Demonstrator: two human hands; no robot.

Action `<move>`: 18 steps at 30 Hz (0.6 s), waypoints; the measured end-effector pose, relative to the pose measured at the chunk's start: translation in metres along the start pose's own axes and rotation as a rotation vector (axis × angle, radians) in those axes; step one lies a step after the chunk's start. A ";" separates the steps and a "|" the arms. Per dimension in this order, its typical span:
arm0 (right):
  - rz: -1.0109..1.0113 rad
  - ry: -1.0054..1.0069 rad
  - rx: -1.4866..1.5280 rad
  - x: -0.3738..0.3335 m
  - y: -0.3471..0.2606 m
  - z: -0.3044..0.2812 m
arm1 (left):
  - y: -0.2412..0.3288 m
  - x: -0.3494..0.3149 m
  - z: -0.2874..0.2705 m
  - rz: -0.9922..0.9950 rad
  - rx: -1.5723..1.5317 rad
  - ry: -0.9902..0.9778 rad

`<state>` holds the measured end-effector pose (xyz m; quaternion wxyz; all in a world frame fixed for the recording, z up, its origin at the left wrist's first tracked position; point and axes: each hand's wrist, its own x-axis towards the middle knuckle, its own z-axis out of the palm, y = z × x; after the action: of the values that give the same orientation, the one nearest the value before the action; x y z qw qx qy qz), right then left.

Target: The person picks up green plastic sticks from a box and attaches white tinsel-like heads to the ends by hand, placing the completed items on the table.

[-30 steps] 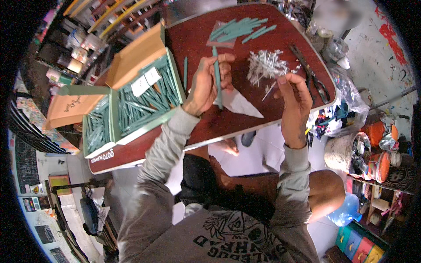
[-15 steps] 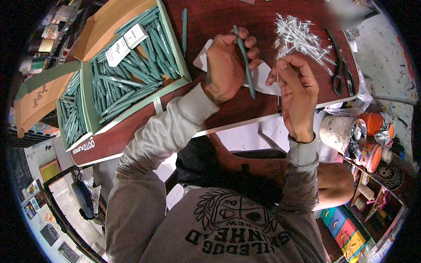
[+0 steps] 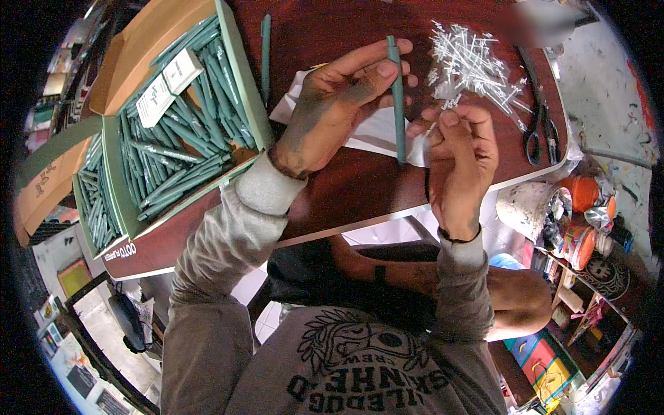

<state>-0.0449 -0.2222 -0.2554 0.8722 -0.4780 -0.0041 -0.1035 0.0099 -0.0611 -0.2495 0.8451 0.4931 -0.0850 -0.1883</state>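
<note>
My left hand (image 3: 330, 114) is closed on a green pen (image 3: 399, 121), thumb and fingers around its upper part. The pen stands nearly upright in view, its lower end free. To its right, my right hand (image 3: 462, 169) pinches a thin white stick (image 3: 431, 129) between thumb and fingertips, close beside the pen but apart from it. Beyond my right hand lies a loose pile of similar thin white sticks (image 3: 474, 66), with white tips. Under my hands is a sheet of white paper (image 3: 373, 136), partly hidden by my left hand.
At the left, an open green and brown box (image 3: 257, 142) holds many green pens, with a white card on top. One loose pen (image 3: 265, 59) lies beside the box. Dark scissors (image 3: 541, 131) rest by the table's right edge. Paint-stained tubs (image 3: 522, 207) stand past that edge.
My left hand has turned, so its thumb now shows along the pen, which is more upright. The right hand has lowered slightly, still pinching the stick. The view has shifted, moving the box left.
</note>
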 end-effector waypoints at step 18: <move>-0.106 -0.068 -0.254 -0.003 0.010 0.001 | -0.003 0.004 0.001 0.083 0.149 0.193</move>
<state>-0.0457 -0.2158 -0.2639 0.7973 -0.5870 -0.0459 -0.1329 0.0123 -0.0648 -0.2514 0.8175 0.5663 -0.0375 -0.0982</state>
